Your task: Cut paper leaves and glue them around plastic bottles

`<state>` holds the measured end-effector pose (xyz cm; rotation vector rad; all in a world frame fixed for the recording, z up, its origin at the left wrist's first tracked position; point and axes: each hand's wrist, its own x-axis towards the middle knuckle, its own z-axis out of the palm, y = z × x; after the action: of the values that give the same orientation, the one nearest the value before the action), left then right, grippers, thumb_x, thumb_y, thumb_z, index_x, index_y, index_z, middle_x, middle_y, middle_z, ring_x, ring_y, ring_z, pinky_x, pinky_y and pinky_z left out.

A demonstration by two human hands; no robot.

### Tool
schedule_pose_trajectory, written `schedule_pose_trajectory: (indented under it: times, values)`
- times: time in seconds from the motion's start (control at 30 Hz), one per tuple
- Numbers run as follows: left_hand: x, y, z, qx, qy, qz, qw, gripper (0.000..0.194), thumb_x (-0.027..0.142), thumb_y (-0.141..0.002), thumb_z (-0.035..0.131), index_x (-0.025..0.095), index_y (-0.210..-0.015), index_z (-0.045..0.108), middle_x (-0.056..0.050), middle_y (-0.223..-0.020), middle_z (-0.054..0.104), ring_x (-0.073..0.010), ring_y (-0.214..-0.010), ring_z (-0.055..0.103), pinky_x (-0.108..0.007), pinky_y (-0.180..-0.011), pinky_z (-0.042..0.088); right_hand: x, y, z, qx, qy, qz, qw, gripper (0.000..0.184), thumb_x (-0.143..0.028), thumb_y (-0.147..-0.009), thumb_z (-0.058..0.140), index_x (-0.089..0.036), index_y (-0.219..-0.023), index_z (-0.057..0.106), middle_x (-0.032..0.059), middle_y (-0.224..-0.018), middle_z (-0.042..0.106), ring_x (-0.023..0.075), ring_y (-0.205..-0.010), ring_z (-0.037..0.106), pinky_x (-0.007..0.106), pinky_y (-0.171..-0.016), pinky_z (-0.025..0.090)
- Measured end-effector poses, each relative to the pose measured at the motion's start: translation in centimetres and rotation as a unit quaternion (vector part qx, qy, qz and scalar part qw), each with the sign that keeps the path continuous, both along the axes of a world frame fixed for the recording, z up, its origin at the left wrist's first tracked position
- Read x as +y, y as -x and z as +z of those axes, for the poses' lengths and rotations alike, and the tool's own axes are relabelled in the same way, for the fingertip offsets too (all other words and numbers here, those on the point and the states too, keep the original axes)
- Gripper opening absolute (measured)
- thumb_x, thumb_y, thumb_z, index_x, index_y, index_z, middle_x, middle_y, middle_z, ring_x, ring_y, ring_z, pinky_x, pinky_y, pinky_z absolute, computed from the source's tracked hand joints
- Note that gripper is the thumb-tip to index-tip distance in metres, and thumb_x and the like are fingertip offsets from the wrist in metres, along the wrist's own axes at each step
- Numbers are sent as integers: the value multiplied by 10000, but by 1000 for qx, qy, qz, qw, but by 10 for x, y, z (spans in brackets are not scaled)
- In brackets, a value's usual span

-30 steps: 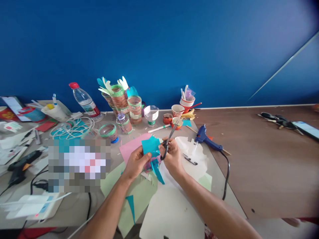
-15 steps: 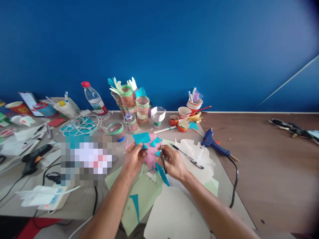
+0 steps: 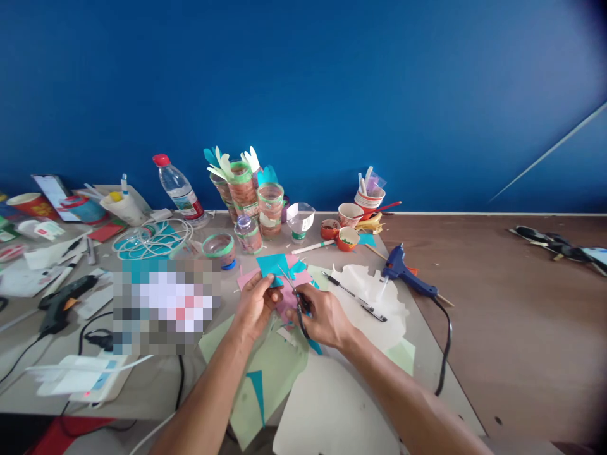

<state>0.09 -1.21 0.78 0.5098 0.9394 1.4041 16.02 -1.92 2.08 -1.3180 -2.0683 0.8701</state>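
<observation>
Between the thumb and fingers of my left hand (image 3: 256, 302) is a piece of blue paper (image 3: 272, 264), held up over the desk. My right hand (image 3: 327, 311) has its fingers in the handles of a pair of scissors (image 3: 300, 302), whose blades point up and left at the right edge of the blue paper. Under both hands lie pink paper (image 3: 284, 292) and blue scraps (image 3: 298, 268). A long blue strip (image 3: 257, 395) rests on light green paper (image 3: 265, 360) nearer me, beside a large white sheet (image 3: 332, 404).
A blue glue gun (image 3: 408, 272) with a black cord lies to the right, near a black pen (image 3: 353, 294). Decorated jars (image 3: 244, 189), a water bottle (image 3: 179, 189) and paper cups (image 3: 370, 199) stand along the wall. A black glue gun (image 3: 66, 300) and cables lie left.
The scissors swung from upright to leaning left, dipping away and returning to the blue paper. A piece came off the paper, leaving it smaller. The view shifted slightly.
</observation>
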Motion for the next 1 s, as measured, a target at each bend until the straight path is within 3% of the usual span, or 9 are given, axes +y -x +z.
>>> schedule_pose_trajectory:
  times: [0.43, 1.0]
  values:
    - [-3, -4, 2, 31, 0, -42, 999, 196, 295, -671, 731, 143, -717, 616, 18, -617, 617, -53, -438, 460, -206, -473, 365, 1, -1, -5, 7, -13, -21, 1000, 254, -341, -757, 583, -165, -936, 621, 21, -672, 626, 139, -573, 545, 239, -564, 401]
    - [-3, -4, 3, 23, -2, -34, 999, 192, 277, -655, 741, 145, -707, 612, 24, -602, 613, -52, -429, 454, -208, -469, 362, 0, -1, -6, 10, -8, -17, 1000, 262, -364, -763, 565, -176, -939, 613, 17, -666, 622, 136, -562, 538, 238, -559, 404]
